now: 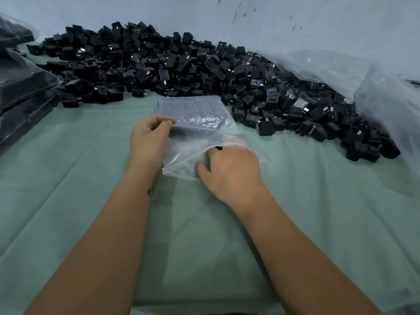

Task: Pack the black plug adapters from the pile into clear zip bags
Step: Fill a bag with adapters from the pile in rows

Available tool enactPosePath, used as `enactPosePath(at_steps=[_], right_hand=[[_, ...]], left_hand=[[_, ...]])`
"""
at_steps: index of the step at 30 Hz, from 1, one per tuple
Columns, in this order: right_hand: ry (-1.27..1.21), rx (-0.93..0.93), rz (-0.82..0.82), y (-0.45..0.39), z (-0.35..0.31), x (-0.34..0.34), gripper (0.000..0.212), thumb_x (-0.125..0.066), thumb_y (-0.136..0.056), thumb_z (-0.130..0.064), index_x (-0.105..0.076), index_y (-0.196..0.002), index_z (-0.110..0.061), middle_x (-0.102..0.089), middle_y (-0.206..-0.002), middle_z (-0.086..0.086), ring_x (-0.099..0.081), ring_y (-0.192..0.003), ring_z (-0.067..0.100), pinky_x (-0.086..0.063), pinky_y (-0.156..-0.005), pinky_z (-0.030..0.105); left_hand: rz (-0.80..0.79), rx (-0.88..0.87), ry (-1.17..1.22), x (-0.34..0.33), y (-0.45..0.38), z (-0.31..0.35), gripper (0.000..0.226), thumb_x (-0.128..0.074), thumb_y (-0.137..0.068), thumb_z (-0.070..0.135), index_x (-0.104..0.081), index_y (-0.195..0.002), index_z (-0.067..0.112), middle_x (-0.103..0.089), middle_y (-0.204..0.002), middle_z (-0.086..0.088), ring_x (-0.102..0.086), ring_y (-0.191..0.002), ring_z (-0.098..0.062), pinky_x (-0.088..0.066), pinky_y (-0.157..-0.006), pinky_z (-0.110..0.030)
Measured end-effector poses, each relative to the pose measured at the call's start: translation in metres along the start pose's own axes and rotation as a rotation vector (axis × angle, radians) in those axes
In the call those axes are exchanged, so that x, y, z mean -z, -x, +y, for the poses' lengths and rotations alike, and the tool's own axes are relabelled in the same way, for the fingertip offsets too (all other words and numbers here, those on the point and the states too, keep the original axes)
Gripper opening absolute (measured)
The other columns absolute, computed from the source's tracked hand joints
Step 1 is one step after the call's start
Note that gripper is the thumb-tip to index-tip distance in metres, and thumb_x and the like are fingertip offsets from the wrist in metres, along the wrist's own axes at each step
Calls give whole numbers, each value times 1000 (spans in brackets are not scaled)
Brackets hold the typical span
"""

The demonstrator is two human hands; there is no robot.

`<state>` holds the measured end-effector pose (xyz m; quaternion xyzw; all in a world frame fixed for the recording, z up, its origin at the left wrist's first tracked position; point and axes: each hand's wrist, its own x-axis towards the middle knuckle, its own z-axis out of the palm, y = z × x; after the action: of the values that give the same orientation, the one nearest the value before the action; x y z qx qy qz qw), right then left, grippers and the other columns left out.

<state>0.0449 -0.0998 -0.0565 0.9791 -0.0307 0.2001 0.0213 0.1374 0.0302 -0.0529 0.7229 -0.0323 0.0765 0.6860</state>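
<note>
Right now our left hand (pixel 151 135) pinches the upper edge of a clear zip bag (pixel 193 142) between thumb and curled fingers, holding its mouth up off the cloth. Our right hand (pixel 229 169) reaches into that mouth; its fingers are hidden behind the plastic, so we cannot tell how they are bent, though a small black adapter (pixel 218 147) shows at the bag's rim just above our knuckles, and whether we grip it is unclear. The thumb lies outside, against the lower corner of the bag.

Just beyond the open bag, touching it, lies a flat stack of empty zip bags (pixel 191 108) on the green cloth (pixel 91 178) that covers the work surface. Both our forearms stretch across this cloth from the near edge.

Behind the stack and curving round to our right spreads the big pile of black plug adapters (pixel 170 64), loose and jumbled, metal prongs glinting here and there; its nearest pieces sit just beside the stack's right edge. On the far right a large crumpled clear plastic sheet (pixel 363 83) rests against the pile and the pale wall (pixel 295 23). On the far left, filled bags of dark adapters (pixel 20 94) are stacked on one another, well apart from our hands.
</note>
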Motion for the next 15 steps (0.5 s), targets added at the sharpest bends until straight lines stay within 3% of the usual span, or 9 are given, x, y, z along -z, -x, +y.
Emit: enactPosePath(at_steps=[4,6,9,11,15], right_hand=[[32,-58,-46,-2,-1,-1,43,-37,-95,-47,-63,-96,-12,-66,-94,9,-60,-85,26,-30,-64,31],[39,-80,-51,-1,-3,0,41,-38,-95,-45,-62,-90,-12,-64,-87,8,-57,-79,25,-30,-64,30],[65,-116,-60,-1,-4,1,44,-37,-96,-42,-42,-65,-12,-38,-63,1,-41,-64,21,-27,-57,29],[79,-146,-81,-2,-3,1,47,-36,-97,-39,-28,-58,-14,-28,-58,0,-30,-52,16,-18,-49,27],[83,-168,-90,-4,-2,-1,43,-35,-98,-37,-32,-62,-13,-27,-57,0,-28,-51,16,-11,-47,28]], left_hand=[[-5,-2,-35,0,-1,-1,18,-58,-90,15,-71,-82,25,-68,-82,11,-57,-74,0,-43,-66,-13],[-6,-13,-55,0,-1,-2,18,-58,-90,14,-70,-82,26,-66,-80,11,-55,-70,1,-43,-63,-10],[-14,-25,-87,-1,-1,-2,18,-60,-89,12,-69,-83,26,-64,-77,11,-54,-67,0,-44,-61,-10],[-25,-25,-110,-1,-2,-3,16,-61,-88,10,-69,-87,24,-64,-78,10,-55,-68,-3,-44,-64,-14],[-44,-26,-143,-1,-3,-5,17,-61,-86,7,-69,-89,22,-62,-77,7,-52,-65,-5,-44,-64,-18]])
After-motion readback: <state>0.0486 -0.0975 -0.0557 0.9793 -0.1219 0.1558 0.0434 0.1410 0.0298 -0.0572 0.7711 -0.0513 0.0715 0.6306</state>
